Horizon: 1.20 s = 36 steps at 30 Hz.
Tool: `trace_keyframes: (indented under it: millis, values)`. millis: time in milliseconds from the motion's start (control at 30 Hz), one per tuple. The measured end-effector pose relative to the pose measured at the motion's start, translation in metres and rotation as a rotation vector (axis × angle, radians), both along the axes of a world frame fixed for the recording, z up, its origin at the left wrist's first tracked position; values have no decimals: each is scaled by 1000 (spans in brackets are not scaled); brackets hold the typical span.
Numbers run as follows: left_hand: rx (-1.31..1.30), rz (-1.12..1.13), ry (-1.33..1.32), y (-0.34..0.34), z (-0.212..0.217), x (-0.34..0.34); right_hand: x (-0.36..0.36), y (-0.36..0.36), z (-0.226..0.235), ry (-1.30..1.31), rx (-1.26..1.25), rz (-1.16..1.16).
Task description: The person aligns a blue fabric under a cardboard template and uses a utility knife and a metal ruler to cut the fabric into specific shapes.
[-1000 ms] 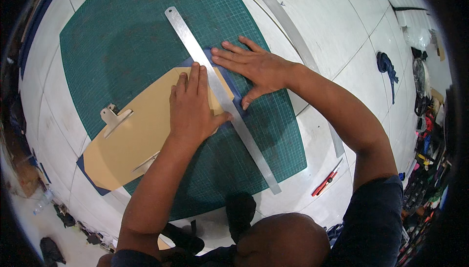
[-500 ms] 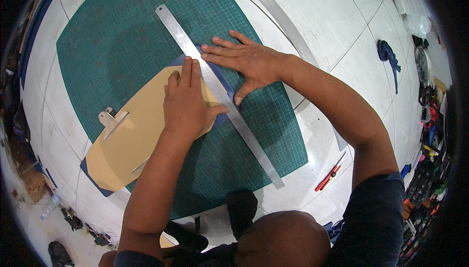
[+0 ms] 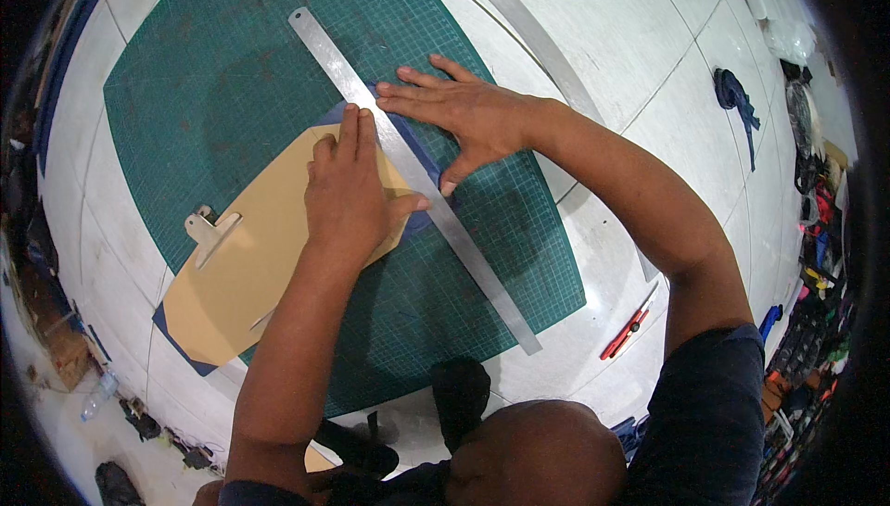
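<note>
Both hands lie flat, fingers spread, gripping nothing: left hand [image 3: 348, 193] on the tan card [image 3: 250, 265], right hand [image 3: 464, 117] pressing the steel ruler [image 3: 482, 274].

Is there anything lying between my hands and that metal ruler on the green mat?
Nothing visible does. The left hand lies flat on the tan template with its fingertips against the metal ruler, and the right hand presses across the ruler from the other side. Both rest on the green cutting mat.
</note>
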<state>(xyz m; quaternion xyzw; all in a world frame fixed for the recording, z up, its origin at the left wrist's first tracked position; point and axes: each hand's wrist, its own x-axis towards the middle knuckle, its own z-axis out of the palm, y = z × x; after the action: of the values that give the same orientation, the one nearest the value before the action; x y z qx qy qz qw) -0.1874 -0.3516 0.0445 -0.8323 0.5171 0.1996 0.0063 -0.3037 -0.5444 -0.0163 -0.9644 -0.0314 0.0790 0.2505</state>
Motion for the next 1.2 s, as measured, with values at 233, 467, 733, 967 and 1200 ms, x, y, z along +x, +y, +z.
trace_keyframes:
  millis: [233,467,733,967,1200]
  values:
    - [-16,27,5,1,-5,-1,0,-3,4,-6,36,43]
    - [-3,40,22,-2,8,-5,-1,0,-9,-75,26,-4]
    - [-2,35,10,-2,4,-5,-2,1,-10,-77,12,-12]
    - [-25,5,-21,3,-9,-1,0,-2,5,11,45,54]
    - [-15,22,15,-2,3,-4,-2,0,-12,-103,20,-8]
